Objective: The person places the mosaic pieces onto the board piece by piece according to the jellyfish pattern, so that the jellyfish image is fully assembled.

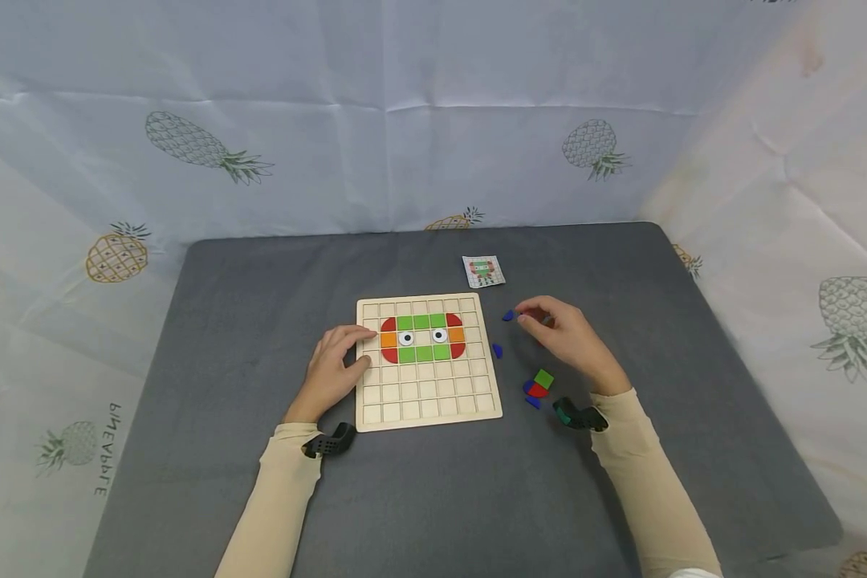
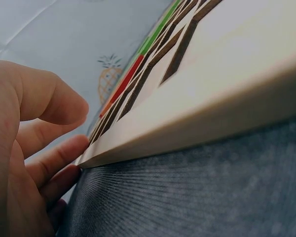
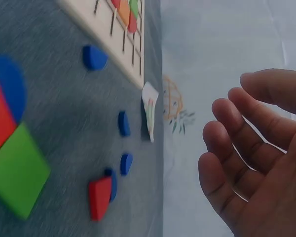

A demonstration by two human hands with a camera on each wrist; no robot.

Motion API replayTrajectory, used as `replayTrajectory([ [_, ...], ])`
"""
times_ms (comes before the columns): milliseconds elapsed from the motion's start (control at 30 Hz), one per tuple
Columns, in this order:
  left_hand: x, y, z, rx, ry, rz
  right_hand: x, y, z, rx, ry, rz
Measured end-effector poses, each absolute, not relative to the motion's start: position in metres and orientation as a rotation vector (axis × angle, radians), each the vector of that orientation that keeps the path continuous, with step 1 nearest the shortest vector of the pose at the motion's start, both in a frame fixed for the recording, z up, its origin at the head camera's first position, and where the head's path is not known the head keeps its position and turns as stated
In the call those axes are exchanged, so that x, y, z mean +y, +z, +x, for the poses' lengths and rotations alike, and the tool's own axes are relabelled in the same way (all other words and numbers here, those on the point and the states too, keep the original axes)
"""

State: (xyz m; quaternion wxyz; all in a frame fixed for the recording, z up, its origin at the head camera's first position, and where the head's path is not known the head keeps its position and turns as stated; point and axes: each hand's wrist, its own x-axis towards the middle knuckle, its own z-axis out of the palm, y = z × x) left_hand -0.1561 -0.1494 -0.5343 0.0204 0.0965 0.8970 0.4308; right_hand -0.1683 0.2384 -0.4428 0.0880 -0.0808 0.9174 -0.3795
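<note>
A pale wooden grid board (image 1: 429, 409) lies on the table with red, green and orange pieces set in a band, along with two eye discs (image 1: 439, 335). My left hand (image 1: 331, 369) rests at the board's left edge, fingers touching its rim. To the right of the board, my right hand (image 1: 567, 337) hovers over small loose pieces, its fingers loosely bent. Nothing shows between those fingers in the right wrist view. Beneath and near it lie blue half-round pieces (image 3: 124, 123) and a red piece (image 3: 99, 197), partly hidden by the hand in the head view.
Behind the board's right corner lies a small pattern card (image 1: 483, 271). Nearer the right wrist sit a green square (image 1: 544, 380), a red piece (image 1: 538, 391) and blue pieces (image 1: 533, 402). A pineapple-print cloth (image 1: 332, 177) hangs behind the grey table (image 1: 433, 506).
</note>
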Motion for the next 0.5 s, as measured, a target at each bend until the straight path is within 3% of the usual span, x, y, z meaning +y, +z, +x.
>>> replayTrajectory([
  [500, -0.15, -0.534, -0.156, 2.796, 1.352, 0.351, 0.267, -0.457, -0.143, 2.776, -1.051, -0.172],
])
